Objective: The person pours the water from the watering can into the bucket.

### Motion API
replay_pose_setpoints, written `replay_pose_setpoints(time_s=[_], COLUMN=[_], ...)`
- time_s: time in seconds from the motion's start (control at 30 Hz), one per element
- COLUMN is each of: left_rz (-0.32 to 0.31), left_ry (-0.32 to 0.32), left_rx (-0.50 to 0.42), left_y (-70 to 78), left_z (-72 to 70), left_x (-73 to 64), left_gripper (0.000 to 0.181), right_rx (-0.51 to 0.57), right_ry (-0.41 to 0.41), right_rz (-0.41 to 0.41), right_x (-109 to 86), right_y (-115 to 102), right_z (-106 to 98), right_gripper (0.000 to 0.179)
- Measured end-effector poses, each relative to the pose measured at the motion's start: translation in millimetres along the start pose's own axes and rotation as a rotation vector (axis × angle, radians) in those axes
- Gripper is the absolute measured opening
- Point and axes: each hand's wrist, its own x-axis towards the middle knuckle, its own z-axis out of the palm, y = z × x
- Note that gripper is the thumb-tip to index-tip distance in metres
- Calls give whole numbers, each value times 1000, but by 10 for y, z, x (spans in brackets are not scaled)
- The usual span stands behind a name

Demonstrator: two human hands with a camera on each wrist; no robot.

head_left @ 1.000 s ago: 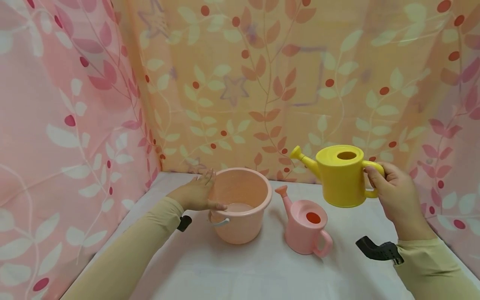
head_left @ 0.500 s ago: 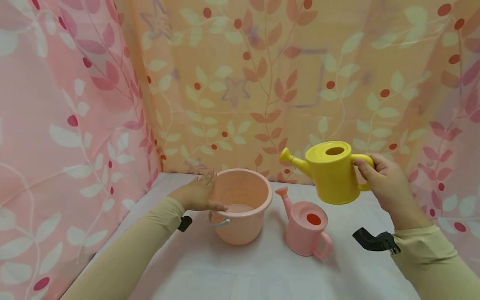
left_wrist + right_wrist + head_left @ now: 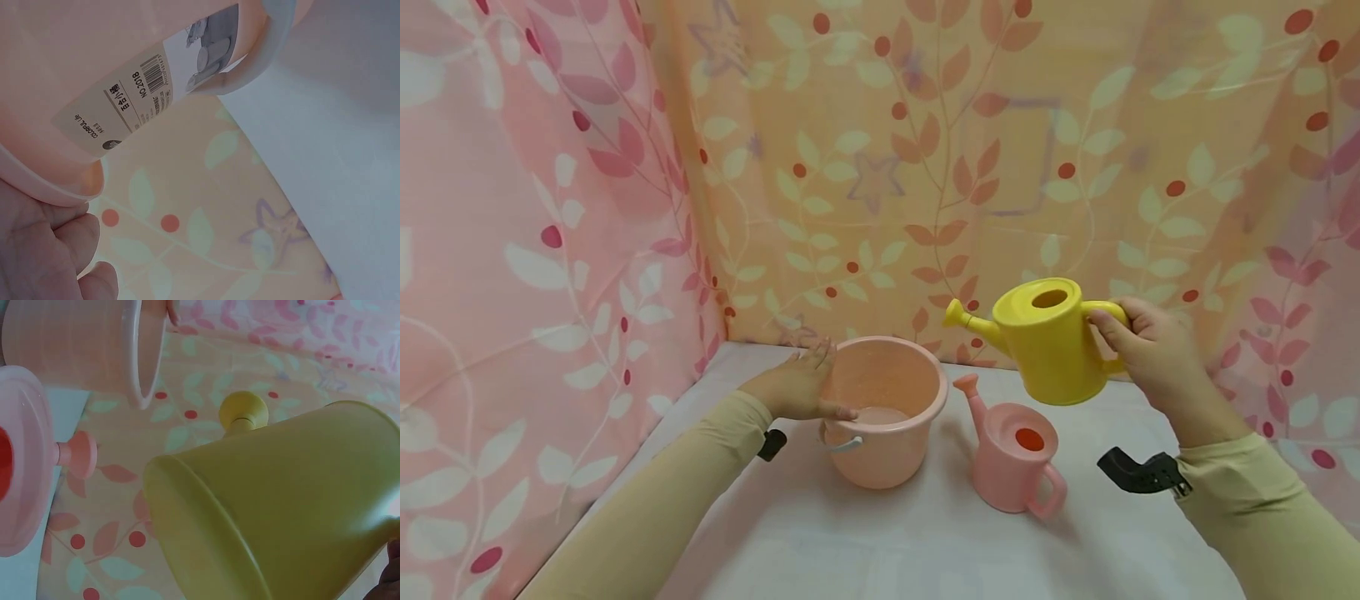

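Observation:
My right hand [image 3: 1157, 358] grips the handle of a yellow watering can [image 3: 1052, 350] and holds it in the air, spout to the left and tipped slightly down. Below it a pink watering can [image 3: 1011, 450] stands on the table, its round opening showing red inside. A peach bucket [image 3: 880, 458] stands to the left of that. Across the bucket's left rim rests my left hand [image 3: 793, 387], fingers straight and thumb along the near edge. In the left wrist view the bucket's side bears a printed label [image 3: 119, 112]. The yellow can's base faces the right wrist view.
A white cloth [image 3: 865, 550] covers the table. A yellow-orange leaf-patterned curtain [image 3: 880, 242] hangs behind, and a pink one [image 3: 572, 275] on the left. The bucket's pale handle [image 3: 844, 445] hangs at its near side.
My right hand has carried the yellow watering can leftward and slightly up, and its spout has tipped lower. The left hand, bucket and pink watering can have stayed in place.

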Motion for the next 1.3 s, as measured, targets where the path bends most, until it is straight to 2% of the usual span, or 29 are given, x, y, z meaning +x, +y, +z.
replay_pose_setpoints(time_s=[0.13,0.43,0.67,0.87,1.3], left_rz=[1,2,-5,-1,-14], left_ry=[-2,-3,4,7,1], left_rx=[10,-6,0,5,-16], left_y=[8,35,12,7,25], left_z=[-10,-48,-18,-16,-21], left_x=[-4,-27,-12,-7,-9], left_gripper=[120,119,120,120,121], right_rx=[41,-38,11,29,-41], right_ry=[-51,-91,-167,-196,-255], right_rz=[-33,-47,-63,-78,-73], right_x=[26,68,111,136,136], right_y=[-40,-172,-259,-312,-409], right_z=[52,114,154,186,219], right_gripper=[31,34,33,33,33])
